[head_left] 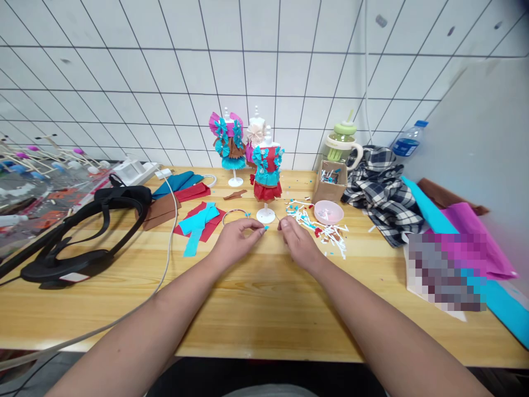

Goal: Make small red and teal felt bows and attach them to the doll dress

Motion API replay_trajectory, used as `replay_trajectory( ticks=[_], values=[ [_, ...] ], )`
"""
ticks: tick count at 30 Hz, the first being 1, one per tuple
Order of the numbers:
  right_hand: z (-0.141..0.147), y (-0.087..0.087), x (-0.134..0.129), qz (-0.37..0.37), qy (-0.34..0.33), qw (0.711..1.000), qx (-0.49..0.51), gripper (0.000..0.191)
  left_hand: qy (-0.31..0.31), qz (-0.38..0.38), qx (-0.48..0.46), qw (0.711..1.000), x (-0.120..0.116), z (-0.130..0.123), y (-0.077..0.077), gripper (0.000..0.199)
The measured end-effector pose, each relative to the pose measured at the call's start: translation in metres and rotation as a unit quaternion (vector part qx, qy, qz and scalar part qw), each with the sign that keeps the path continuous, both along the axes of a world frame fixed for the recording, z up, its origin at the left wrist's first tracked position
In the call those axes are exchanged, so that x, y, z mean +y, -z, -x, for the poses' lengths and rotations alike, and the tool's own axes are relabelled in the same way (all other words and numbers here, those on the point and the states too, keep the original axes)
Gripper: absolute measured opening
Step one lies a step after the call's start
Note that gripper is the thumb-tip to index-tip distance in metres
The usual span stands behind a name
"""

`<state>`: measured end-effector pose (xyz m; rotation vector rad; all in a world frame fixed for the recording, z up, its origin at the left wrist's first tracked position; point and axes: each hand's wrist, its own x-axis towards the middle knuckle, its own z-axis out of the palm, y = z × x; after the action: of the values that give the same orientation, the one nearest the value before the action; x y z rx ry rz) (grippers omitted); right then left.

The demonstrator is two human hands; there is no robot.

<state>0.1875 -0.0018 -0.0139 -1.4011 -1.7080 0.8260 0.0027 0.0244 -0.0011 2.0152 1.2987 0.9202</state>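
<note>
Pinched between the thumb and fingertips of my left hand [239, 238] is a small blue paper piece [266, 227]. My right hand [296, 238] has its fingers closed on a thin stick [278, 219], whose tip points toward the left hand. Just behind both hands stands a small white mannequin [266, 213] in a red and blue paper dress [267, 175]. Further back are a mannequin in a purple, brown and blue dress [230, 144] and another with a cream flower [256, 131]. White and blue scraps [334, 234] lie beside the right hand, around a pink dish [328, 212].
Blue strips [198, 226] on red paper and a wire ring [225, 215] lie left. A black headset [103, 259] and white cable [170, 237] are further left. At right are a cardboard box [328, 192], cup [343, 144], plaid cloth [378, 187], bottle [409, 139] and purple paper [475, 237].
</note>
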Motion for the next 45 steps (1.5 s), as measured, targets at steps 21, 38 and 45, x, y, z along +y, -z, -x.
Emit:
replay_trajectory(
  ticks=[21,38,45],
  values=[
    [0.006,0.004,-0.001,0.018,-0.112,0.994,-0.005,0.028,0.031,0.102,-0.086,0.991,0.002,0.0,-0.003,0.026],
    [0.011,0.006,0.003,0.065,-0.097,0.991,0.062,0.032,0.042,0.151,-0.137,0.978,0.003,0.0,0.0,0.028],
    [0.014,0.01,0.002,0.035,-0.109,0.993,0.012,0.031,0.047,0.143,-0.17,0.974,0.007,0.001,0.008,0.028]
  ],
)
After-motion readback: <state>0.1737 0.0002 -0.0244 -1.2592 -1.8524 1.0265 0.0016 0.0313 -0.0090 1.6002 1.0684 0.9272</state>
